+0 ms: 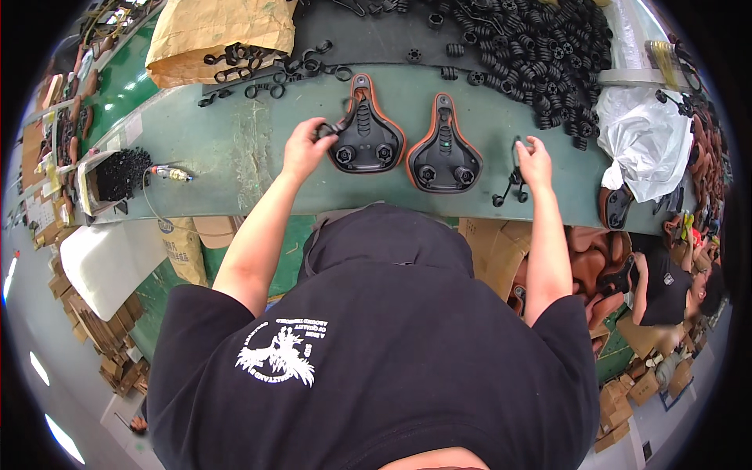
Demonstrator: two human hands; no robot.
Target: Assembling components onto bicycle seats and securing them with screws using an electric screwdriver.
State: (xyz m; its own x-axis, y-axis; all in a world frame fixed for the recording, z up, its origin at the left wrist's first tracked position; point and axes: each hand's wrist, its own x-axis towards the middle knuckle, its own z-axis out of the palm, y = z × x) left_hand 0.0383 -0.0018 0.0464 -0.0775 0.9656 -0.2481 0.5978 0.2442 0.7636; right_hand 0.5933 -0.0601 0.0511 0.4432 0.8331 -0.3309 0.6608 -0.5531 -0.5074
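Your left hand (304, 145) pinches a wire bracket (335, 125) beside the saddle (366, 135); right hand (534, 160) grips another (513, 182) — loose pinch, they could slip.

A green workbench (235, 149) stands over a grey floor (47, 337) (cardboard boxes (627, 392) stacked around).

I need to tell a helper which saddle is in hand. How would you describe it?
On the green workbench, two upturned bicycle saddles lie side by side. It is the left saddle, where the left hand holds a black wire rail; the right saddle lies untouched.
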